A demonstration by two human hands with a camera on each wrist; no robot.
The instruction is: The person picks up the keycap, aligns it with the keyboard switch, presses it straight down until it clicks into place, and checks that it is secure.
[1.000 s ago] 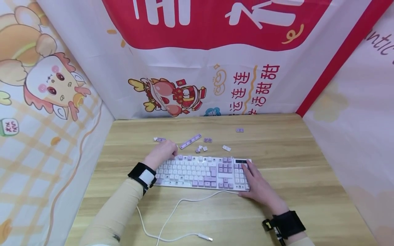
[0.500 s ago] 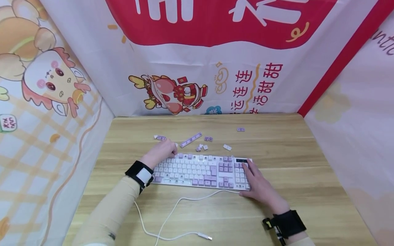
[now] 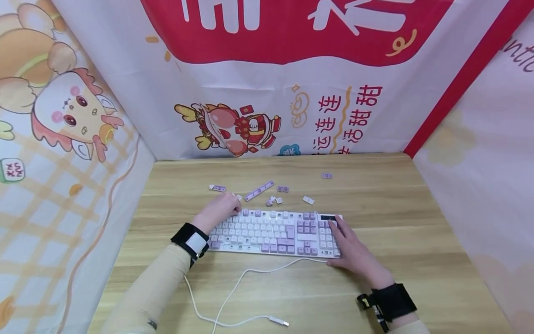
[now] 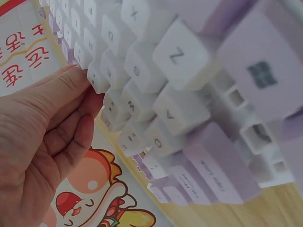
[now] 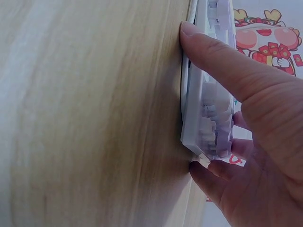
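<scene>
A white and lilac keyboard (image 3: 256, 234) lies flat on the wooden table. My left hand (image 3: 221, 208) is at its far edge, left of the middle, with curled fingers. In the left wrist view the left hand (image 4: 52, 123) has thumb and forefinger brought together, pinching at a keycap in the far row; white keycaps (image 4: 182, 56) hide the fingertips. My right hand (image 3: 354, 253) grips the keyboard's right end. In the right wrist view the right thumb (image 5: 208, 49) lies along the near edge of the keyboard (image 5: 194, 113), other fingers round its end and top.
Beyond the keyboard lie a lilac keycap strip (image 3: 259, 190), several loose keycaps (image 3: 278, 200), a white strip (image 3: 308, 200) and a small lilac strip (image 3: 327, 176). A white cable (image 3: 250, 270) with a USB plug (image 3: 278, 320) loops in front. A printed cloth (image 3: 250, 83) hangs behind.
The view has shifted slightly. My left hand stays at the far edge of the keyboard, and my right hand keeps its hold on the right end. The loose keycaps have not moved.
</scene>
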